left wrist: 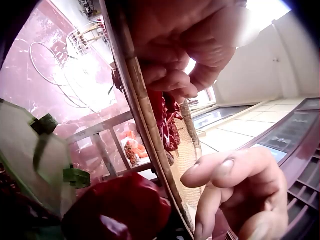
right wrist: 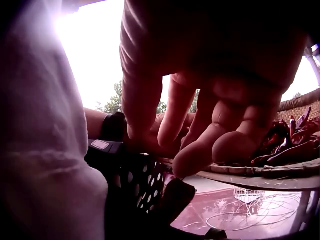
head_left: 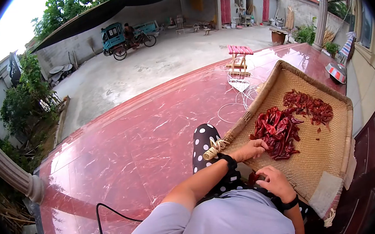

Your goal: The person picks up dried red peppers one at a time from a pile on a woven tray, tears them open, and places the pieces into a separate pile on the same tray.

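Note:
Deep red dried chili peppers point(head_left: 277, 131) lie heaped in a shallow woven basket point(head_left: 319, 149). My left hand point(head_left: 248, 150) is at the heap's near edge, fingers bent; I cannot tell whether they pinch a pepper. Lower down, my right hand point(head_left: 277, 184) hovers over the lap beside the basket's near rim. Its fingers point(left wrist: 235, 167) curve loosely with nothing between them in the left wrist view. A dark red chili pepper point(head_left: 253, 178) shows just left of these fingertips, over the lap. In the left wrist view, a large red pepper point(left wrist: 120, 210) appears below the rim.
A smaller pile of cut chili pieces point(head_left: 310, 107) sits toward the basket's far side. Beyond the basket, a small striped stool point(head_left: 239, 58) stands near loose white cable point(head_left: 242, 98) on the red tiled floor point(head_left: 124, 159). A person point(head_left: 129, 32) is beside a blue three-wheeler point(head_left: 113, 37) across the yard.

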Tool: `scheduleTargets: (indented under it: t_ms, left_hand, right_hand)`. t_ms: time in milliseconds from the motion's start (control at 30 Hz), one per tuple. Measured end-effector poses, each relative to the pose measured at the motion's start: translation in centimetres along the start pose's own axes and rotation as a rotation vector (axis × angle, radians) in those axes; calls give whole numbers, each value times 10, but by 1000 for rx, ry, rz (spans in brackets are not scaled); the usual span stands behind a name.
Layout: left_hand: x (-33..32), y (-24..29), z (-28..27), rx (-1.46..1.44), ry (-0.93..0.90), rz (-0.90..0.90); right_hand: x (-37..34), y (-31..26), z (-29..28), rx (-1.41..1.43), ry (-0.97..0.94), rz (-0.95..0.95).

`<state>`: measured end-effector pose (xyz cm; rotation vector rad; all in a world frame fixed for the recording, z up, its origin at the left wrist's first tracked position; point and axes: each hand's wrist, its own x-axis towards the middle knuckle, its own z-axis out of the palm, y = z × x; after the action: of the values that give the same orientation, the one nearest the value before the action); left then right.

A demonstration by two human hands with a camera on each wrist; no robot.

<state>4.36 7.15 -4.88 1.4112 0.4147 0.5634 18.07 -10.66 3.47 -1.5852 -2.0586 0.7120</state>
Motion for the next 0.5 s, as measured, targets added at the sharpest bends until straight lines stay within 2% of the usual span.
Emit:
scheduleTargets:
  t_ms: [33,133,233,267,367,433,500]
  left_hand:
    - [1,-2,0,1,13,-3]
    - [4,-4,3,16,44,-8]
    - [5,-1,3,40,62,-13]
    - [6,0,1,34,59,-30]
    - [7,-6,0,13,68,-19]
    - [8,-8,1,32,86,-20]
    - [10,-7,2,76,113,-45]
  right_hand:
    - [0,3,-1,-4,-2,-1]
    - [-2,2,-5,-87,-205,-25]
    - [0,8,2,-32,-29,-67]
    - [3,10,-4,19,3,50]
    - [14,21,-29,-160,298,24]
    - [28,57,-41,-331,453,-19]
    - [36,83,-46,-413,500,167]
